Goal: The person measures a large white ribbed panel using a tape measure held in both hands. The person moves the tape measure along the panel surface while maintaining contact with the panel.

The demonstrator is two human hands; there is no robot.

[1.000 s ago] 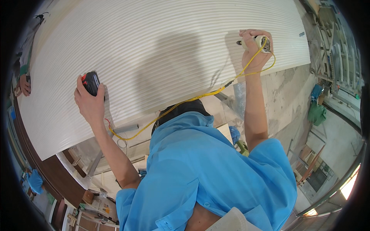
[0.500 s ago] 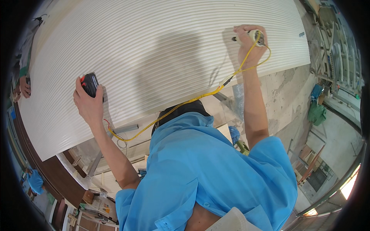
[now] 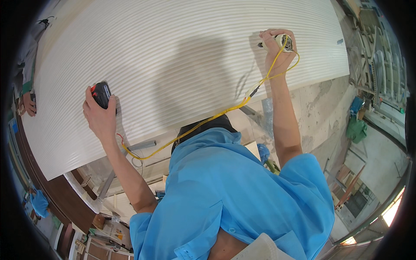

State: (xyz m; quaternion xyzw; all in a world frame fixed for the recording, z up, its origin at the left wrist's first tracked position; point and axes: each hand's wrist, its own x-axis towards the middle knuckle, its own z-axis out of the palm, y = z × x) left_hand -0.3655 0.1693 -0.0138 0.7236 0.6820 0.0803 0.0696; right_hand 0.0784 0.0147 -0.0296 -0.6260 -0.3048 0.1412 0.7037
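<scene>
two hands [image 3: 101, 120] [image 3: 281, 63] gripping: left, black battery [image 3: 101, 95]; right, cream tool [image 3: 285, 43] | slack yellow cable [image 3: 212, 117] between | ribbed panel [image 3: 151, 30] beneath

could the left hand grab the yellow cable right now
Probably not without freeing up first: the left hand is holding a black and red battery pack. Otherwise the way looks free, since the yellow cable passes close to that wrist, with nothing seen covering it there.

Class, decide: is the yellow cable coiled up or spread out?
Spread out: the yellow cable stretches uncoiled from near the left hand to the pale tool in the right hand.
</scene>
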